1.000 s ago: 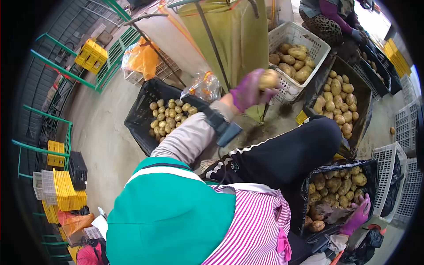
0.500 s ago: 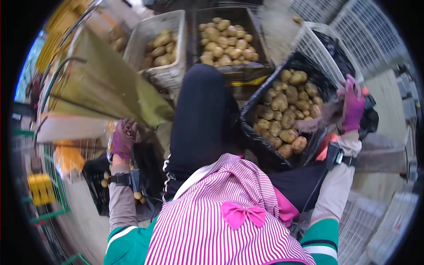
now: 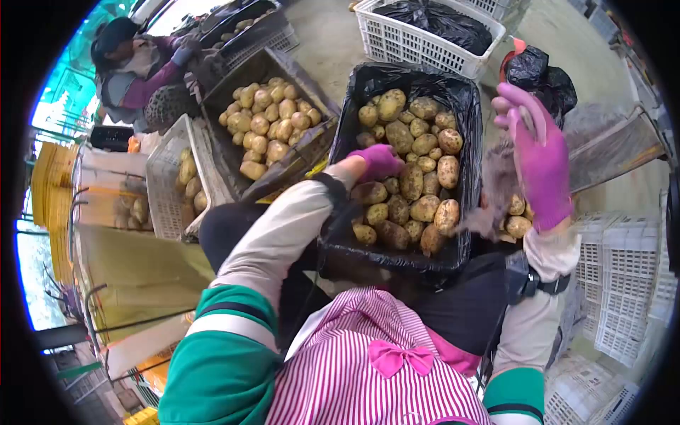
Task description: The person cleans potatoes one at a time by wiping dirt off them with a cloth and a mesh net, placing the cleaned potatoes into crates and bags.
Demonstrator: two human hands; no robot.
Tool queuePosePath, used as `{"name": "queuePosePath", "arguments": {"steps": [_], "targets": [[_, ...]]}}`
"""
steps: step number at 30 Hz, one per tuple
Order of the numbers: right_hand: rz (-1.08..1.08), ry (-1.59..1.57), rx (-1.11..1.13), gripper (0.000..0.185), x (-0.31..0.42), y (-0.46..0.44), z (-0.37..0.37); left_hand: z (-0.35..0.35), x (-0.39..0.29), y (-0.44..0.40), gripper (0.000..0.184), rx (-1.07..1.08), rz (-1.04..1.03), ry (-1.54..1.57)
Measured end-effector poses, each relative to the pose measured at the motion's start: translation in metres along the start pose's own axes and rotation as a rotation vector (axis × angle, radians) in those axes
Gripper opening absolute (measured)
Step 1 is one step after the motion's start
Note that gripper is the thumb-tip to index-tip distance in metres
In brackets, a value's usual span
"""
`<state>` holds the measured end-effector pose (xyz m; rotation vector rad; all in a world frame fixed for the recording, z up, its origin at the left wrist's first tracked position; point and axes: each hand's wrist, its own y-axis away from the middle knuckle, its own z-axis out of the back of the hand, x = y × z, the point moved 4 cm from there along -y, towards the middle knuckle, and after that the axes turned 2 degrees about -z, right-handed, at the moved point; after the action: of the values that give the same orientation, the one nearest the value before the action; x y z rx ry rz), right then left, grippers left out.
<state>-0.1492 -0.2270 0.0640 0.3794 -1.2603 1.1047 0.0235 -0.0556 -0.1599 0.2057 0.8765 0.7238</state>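
Left hand (image 3: 382, 161) at potatoes (image 3: 425, 207), frame centre, grip unclear; right hand's (image 3: 544, 159) fingers loosely spread. Black-lined crate (image 3: 411, 76) leaves plenty unsorted-looking; upper-left crate (image 3: 306, 152) well filled.

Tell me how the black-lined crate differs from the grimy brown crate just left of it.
The black-lined crate holds blotchy, dirt-marked potatoes; the brown crate holds cleaner, paler potatoes. Your left hand is in the black-lined crate; no hand is in the brown crate. Both hold loose potatoes.
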Motion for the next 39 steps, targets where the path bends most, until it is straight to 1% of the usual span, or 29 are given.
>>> {"name": "queuePosePath", "arguments": {"steps": [1,3,4,6,7,8,9,11,12,13,15,16,17,19,20,21,23,24,25,27,29,30,31,33,35,36,37,38,39], "targets": [[-0.012,0.0,-0.014,0.027,0.007,0.005,0.0,-0.021,0.007,-0.037,0.051,-0.015,0.036,-0.207],[-0.059,0.071,-0.004,0.027,0.01,0.01,0.002,-0.047,0.029,-0.084,0.049,0.037,0.098,-0.409],[-0.074,0.08,-0.015,0.027,0.007,0.012,0.005,-0.054,0.04,-0.102,0.048,0.081,0.109,-0.446],[0.102,0.281,0.053,0.027,0.008,0.018,0.01,-0.064,0.066,-0.136,0.046,0.152,0.083,-0.488],[0.082,0.287,0.046,0.027,0.006,0.02,0.014,-0.053,0.061,-0.129,0.044,0.097,0.223,-0.487],[0.044,0.316,0.07,0.027,0.004,0.021,0.016,-0.056,0.066,-0.138,0.045,0.06,0.25,-0.528],[0.009,0.343,0.096,0.027,0.001,0.023,0.017,-0.056,0.063,-0.142,0.045,0.075,0.245,-0.533],[-0.041,0.311,0.075,0.029,-0.006,0.026,0.021,-0.054,0.058,-0.145,0.046,0.239,0.309,-0.587],[-0.038,0.323,0.07,0.03,-0.007,0.028,0.023,-0.059,0.066,-0.158,0.047,0.285,0.258,-0.64],[-0.031,0.337,0.063,0.032,-0.007,0.029,0.025,-0.057,0.067,-0.162,0.047,0.29,0.257,-0.64],[-0.013,0.372,0.081,0.029,-0.003,0.031,0.026,-0.056,0.068,-0.165,0.052,0.502,0.211,-0.602],[0.004,0.404,0.098,0.027,-0.002,0.031,0.025,-0.031,0.038,-0.135,0.058,0.369,0.208,-0.532],[0.002,0.401,0.097,0.027,-0.002,0.03,0.025,-0.021,0.032,-0.127,0.058,0.371,0.209,-0.535],[-0.018,0.395,0.11,0.028,-0.001,0.032,0.023,-0.015,0.034,-0.116,0.068,0.41,0.285,-0.484],[-0.02,0.391,0.109,0.028,-0.001,0.032,0.021,-0.02,0.042,-0.12,0.077,0.406,0.277,-0.511],[-0.023,0.371,0.112,0.028,0.001,0.03,0.019,-0.031,0.05,-0.118,0.077,0.403,0.279,-0.512],[-0.011,0.357,0.113,0.028,0.004,0.027,0.015,-0.048,0.059,-0.116,0.084,0.21,0.252,-0.428],[0.038,0.37,0.132,0.028,0.006,0.026,0.012,-0.046,0.059,-0.112,0.091,0.241,0.26,-0.395],[0.085,0.384,0.148,0.027,0.007,0.026,0.009,-0.043,0.056,-0.109,0.081,0.158,0.238,-0.471],[0.084,0.376,0.147,0.027,0.006,0.024,0.009,-0.03,0.05,-0.102,0.07,0.26,0.3,-0.401],[0.072,0.334,0.135,0.026,0.012,0.02,0.008,-0.012,0.052,-0.094,0.061,0.171,0.163,-0.384],[0.056,0.315,0.113,0.026,0.016,0.018,0.007,0.008,0.033,-0.077,0.056,0.135,0.117,-0.394],[0.074,0.309,0.11,0.026,0.018,0.017,0.005,0.022,0.027,-0.062,0.057,0.226,0.147,-0.085],[0.081,0.293,0.088,0.027,0.016,0.014,0.002,0.053,-0.001,-0.01,0.06,0.212,0.074,0.444],[0.126,0.242,0.097,0.026,0.013,0.012,-0.008,0.072,-0.013,0.035,0.064,0.249,-0.099,0.866],[0.11,0.238,0.108,0.026,0.012,0.011,-0.013,0.084,-0.023,0.063,0.068,0.23,-0.215,0.963],[0.096,0.232,0.124,0.026,0.01,0.009,-0.02,0.095,-0.039,0.098,0.067,0.139,-0.26,1.059],[0.098,0.234,0.133,0.026,0.007,0.009,-0.026,0.095,-0.024,0.109,0.068,0.125,-0.285,1.301],[0.139,0.214,0.16,0.026,0.006,0.009,-0.032,0.103,-0.014,0.126,0.064,-0.042,-0.373,1.07]]}}
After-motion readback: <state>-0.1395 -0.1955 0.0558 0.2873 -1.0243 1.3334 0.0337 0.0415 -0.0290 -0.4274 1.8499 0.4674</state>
